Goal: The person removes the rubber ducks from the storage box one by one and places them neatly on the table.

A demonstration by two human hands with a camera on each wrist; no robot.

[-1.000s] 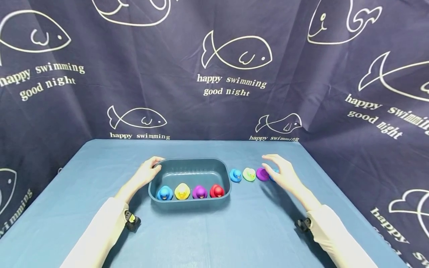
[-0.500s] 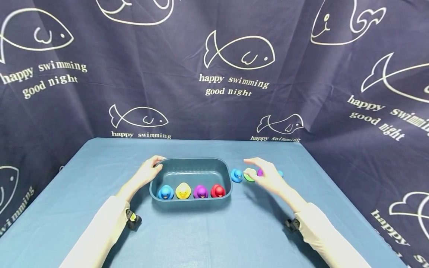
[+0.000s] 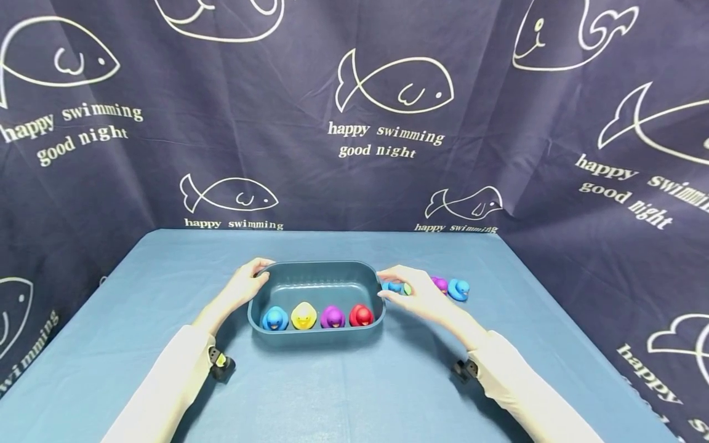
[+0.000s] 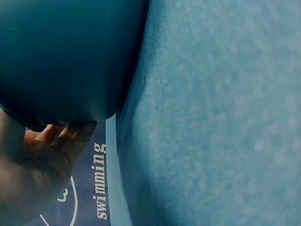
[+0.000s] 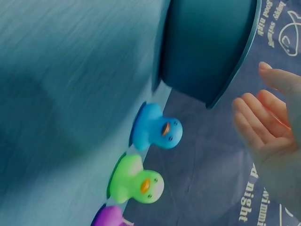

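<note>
A dark teal plastic bin (image 3: 318, 263) sits mid-table. My left hand (image 3: 244, 284) grips its left end, thumb at the rim; in the left wrist view the fingers (image 4: 70, 141) curl behind the bin wall. Along the bin's near side stand a blue duck (image 3: 275, 319), a yellow duck (image 3: 304, 315), a purple duck (image 3: 333, 317) and a red duck (image 3: 362, 315). Beside the right end hovers my right hand (image 3: 416, 294), thumb and fingers spread and holding nothing. In the right wrist view it is apart from the bin, above another blue duck (image 5: 155, 129) and a green duck (image 5: 134, 181).
Farther right on the blue tablecloth (image 3: 343, 394) are a second purple duck (image 3: 440, 283) and one more blue duck (image 3: 458, 289), in line with the others outside the bin. A navy fish-print curtain (image 3: 310, 154) hangs behind and at both sides.
My right hand has moved left along the row of ducks to the bin's right end, uncovering the farthest blue duck. My left hand keeps its hold on the bin.
</note>
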